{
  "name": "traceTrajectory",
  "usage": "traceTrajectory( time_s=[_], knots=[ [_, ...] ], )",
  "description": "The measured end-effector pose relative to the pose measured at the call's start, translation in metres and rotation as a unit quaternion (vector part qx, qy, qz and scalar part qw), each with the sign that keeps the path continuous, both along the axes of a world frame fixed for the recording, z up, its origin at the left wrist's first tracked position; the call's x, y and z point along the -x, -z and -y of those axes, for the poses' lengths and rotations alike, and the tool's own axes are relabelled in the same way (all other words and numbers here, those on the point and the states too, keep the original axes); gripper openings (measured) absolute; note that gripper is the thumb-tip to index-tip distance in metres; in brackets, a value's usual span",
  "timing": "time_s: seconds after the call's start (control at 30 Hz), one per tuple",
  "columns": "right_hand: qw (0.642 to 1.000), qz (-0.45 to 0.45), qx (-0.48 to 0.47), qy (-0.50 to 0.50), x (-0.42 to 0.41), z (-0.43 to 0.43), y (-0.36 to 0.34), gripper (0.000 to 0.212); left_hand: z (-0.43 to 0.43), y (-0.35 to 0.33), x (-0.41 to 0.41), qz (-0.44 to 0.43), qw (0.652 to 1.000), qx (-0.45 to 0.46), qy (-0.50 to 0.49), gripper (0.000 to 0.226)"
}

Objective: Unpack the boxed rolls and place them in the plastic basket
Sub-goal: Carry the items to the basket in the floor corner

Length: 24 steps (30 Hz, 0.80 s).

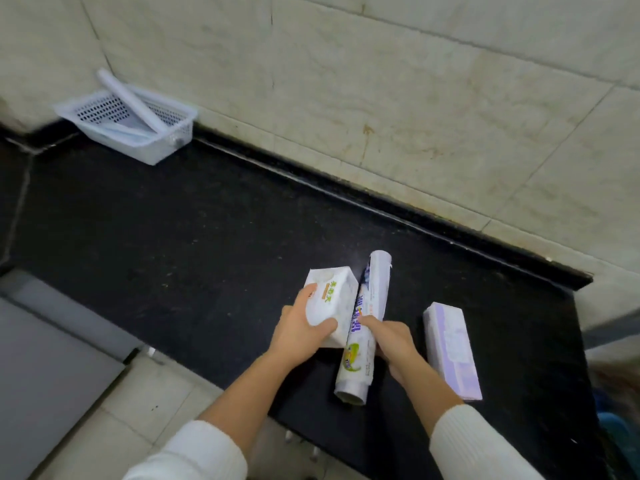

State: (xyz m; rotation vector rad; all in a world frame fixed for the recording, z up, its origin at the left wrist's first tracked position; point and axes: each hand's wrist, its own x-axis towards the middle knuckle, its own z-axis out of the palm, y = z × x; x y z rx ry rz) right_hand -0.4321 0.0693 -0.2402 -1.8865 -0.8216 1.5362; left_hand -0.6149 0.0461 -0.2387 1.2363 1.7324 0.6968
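Observation:
On the black counter (pixel 173 220), my left hand (pixel 300 330) grips a white box (pixel 334 299) with green and orange print. Right beside it lies a printed roll (pixel 363 327), and my right hand (pixel 391 341) holds it around its middle. A pale purple box (pixel 452 348) lies to the right of my right hand, untouched. The white plastic basket (pixel 162 147) stands at the far left against the wall. A white roll (pixel 130 98) leans in it, and another lies flat on its bottom.
A tiled wall (pixel 381 98) runs behind the counter's raised black back edge. A grey surface (pixel 45 375) and floor tiles (pixel 145 410) lie below the counter's near edge on the left. The counter ends at the right, just past the purple box.

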Motion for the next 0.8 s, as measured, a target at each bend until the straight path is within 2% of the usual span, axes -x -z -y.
traceTrajectory(
  time_s=[0.27,0.6,0.8],
  knots=[
    [0.989,-0.051,-0.037,-0.136,0.165,-0.048,-0.018,0.023,-0.011,-0.009,0.179,-0.011,0.990,-0.036,-0.136,0.082],
    [0.987,-0.083,0.016,-0.137,0.420,-0.062,-0.004,0.028,0.006,-0.007,0.441,-0.064,0.975,-0.030,-0.211,0.090],
    [0.982,-0.067,0.016,-0.176,0.522,-0.079,-0.001,0.032,-0.013,-0.006,0.545,-0.096,0.968,-0.016,-0.231,0.086]
  ],
)
